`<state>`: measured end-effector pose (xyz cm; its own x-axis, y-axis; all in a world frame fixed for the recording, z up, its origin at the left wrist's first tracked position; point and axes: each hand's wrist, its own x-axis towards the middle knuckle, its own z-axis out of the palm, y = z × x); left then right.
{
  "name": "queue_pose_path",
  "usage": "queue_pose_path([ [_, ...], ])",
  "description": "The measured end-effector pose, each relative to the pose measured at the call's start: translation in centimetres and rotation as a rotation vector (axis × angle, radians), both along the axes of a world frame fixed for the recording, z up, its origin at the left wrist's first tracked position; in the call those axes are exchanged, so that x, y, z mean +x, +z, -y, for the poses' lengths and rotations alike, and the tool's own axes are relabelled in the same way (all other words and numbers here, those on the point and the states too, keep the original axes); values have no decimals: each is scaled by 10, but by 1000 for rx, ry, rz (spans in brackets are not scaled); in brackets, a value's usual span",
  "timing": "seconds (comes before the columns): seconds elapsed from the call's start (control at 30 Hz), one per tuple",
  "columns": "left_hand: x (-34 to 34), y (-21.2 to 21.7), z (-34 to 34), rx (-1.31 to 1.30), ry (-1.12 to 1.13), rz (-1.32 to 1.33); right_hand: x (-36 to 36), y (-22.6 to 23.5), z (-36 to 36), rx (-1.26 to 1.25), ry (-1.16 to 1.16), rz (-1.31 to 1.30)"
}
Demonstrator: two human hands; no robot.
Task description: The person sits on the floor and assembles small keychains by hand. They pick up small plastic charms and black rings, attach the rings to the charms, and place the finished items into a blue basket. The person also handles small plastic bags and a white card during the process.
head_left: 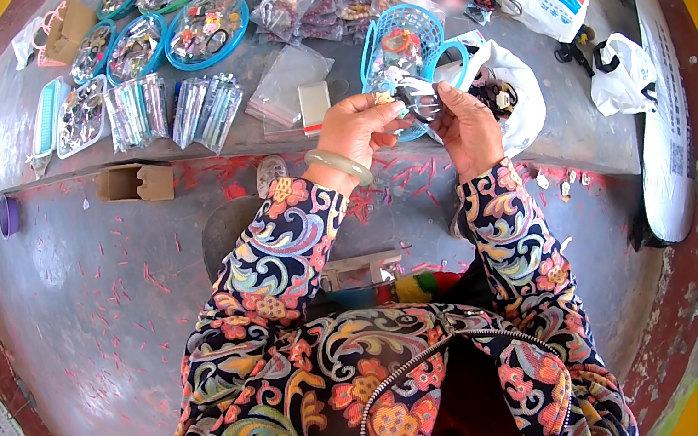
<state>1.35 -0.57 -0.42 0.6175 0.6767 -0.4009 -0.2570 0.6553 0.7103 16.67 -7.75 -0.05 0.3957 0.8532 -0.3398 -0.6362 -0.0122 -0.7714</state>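
Observation:
Both of my hands are raised in front of the blue plastic basket (430, 28) at the edge of the grey platform. Between them is a bunch of dark loops (418, 101) that look like hair ties, with a small pale-yellow charm at the left end. My left hand (345, 133), with a pale bangle at its wrist, pinches the charm end between thumb and finger. My right hand (474, 131) has its fingers closed on the dark loops. A white plastic bag (530, 119) with more dark loops and charms inside stands just right of my right hand.
Round baskets (208, 30) of small trinkets stand at the back left. Bundles of pens (206, 110), clear bags (286, 89) and a small white box (314, 104) lie left of my hands. A cardboard box (135, 183) sits on the floor below. Red scraps litter the ground.

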Motion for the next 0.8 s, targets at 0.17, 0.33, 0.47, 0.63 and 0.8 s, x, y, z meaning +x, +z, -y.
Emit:
queue_pose_path([
  [0.17,-6,8,-4,153,-127,-127,6,13,-2,-16,99,194],
  [0.33,-5,-3,-2,451,-459,-254,10,15,-2,-86,387,463],
  [0.47,-3,0,0,429,-347,-263,9,11,1,-106,280,331],
  [0.63,-2,8,3,277,-167,-134,6,11,0,-134,133,245],
  [0.8,1,5,5,245,-117,-133,4,10,0,-114,143,236],
])
